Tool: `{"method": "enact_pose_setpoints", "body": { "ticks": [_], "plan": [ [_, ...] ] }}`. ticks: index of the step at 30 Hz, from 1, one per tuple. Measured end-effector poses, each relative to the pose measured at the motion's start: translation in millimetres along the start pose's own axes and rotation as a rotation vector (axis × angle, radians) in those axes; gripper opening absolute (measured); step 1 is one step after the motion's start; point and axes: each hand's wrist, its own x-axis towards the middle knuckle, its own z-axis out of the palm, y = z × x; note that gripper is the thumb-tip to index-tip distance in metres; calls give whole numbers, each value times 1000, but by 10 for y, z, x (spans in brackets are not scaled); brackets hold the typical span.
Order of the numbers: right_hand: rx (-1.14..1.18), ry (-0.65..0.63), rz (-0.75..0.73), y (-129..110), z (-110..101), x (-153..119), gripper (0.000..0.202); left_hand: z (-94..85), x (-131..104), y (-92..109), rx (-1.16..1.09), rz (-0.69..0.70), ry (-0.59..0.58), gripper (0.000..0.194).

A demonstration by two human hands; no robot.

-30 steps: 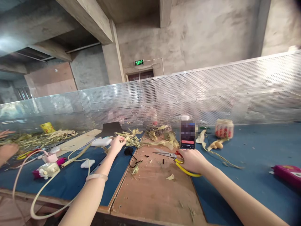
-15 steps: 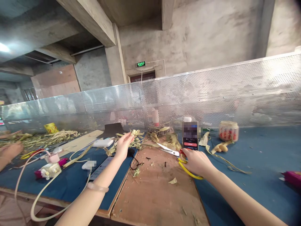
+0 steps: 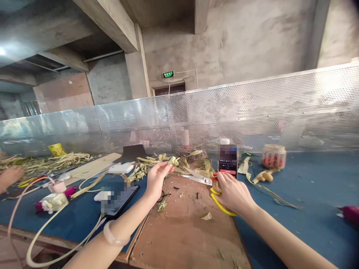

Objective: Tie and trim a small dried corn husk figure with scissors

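Note:
Between the fingertips of my left hand [image 3: 158, 178] is a small pale-green piece of dried plant material [image 3: 173, 161], perhaps a knotted husk or leaf; its exact kind is unclear. My right hand [image 3: 234, 192] grips the scissors [image 3: 220, 201] with yellow and red-orange handles. Their metal blades are apart and point left, near the piece in my left hand but not visibly touching it. Below both hands lies a brown board [image 3: 187, 228] with small dry scraps. Dried leaves [image 3: 203, 167] are heaped just beyond the blades.
A lit phone [image 3: 228, 166] stands behind my right hand, with a jar [image 3: 274, 157] farther right. Another phone [image 3: 122, 201], a white box-like device [image 3: 121, 168] and looping cables lie left. At far left, a co-worker's hand [image 3: 11, 177] is near dried strips. A perforated metal panel [image 3: 252, 119] runs behind.
My left hand has moved right with the plant piece, closer to the scissors. The scissor blades are spread wider than before. The view has shifted slightly.

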Motion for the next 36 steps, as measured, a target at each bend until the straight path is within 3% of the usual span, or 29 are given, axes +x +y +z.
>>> {"method": "enact_pose_setpoints", "body": {
  "ticks": [36],
  "plan": [
    [-114, 39, -4, -43, 33, -7, 26, 119, -160, -49, 38, -76, -47, 22]
  ]
}}
